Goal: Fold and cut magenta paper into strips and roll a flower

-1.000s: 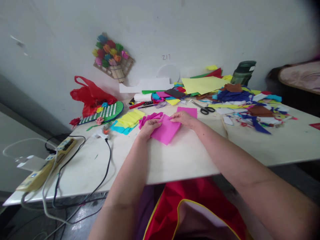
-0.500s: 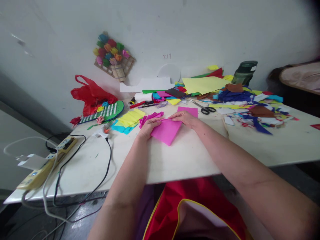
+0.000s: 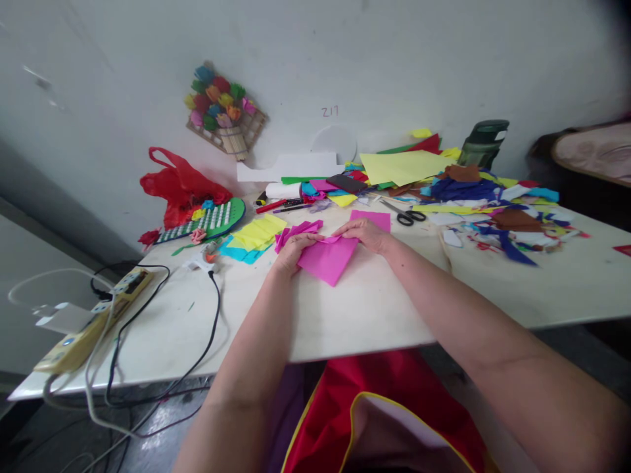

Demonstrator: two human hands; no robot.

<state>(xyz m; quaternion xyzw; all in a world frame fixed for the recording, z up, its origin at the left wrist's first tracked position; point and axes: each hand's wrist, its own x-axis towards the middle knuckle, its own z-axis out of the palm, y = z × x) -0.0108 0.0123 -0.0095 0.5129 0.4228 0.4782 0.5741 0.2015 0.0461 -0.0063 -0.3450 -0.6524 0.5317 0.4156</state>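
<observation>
A sheet of pink paper [image 3: 329, 261] lies on the table with one corner toward me. Its far edge is turned over in a narrow fold. My left hand [image 3: 297, 249] pinches this folded edge at the left, and my right hand [image 3: 363, 234] pinches it at the right. Behind my right hand lies a flat pink sheet [image 3: 373, 220]. Folded pink pieces [image 3: 302, 230] sit just beyond my left hand. Yellow paper [image 3: 259, 231] and blue paper [image 3: 245, 252] are stacked to the left.
Black-handled scissors [image 3: 410, 216] rest beyond my right hand, near a heap of paper scraps [image 3: 515, 220]. A green bottle [image 3: 483, 143] stands at the back right. On the left are a power strip [image 3: 91, 322], cables and a red plastic bag [image 3: 180, 184]. The table's front edge is near me.
The fold along the far edge of the pink paper shows more between my fingertips. Both hands stay in nearly the same place.
</observation>
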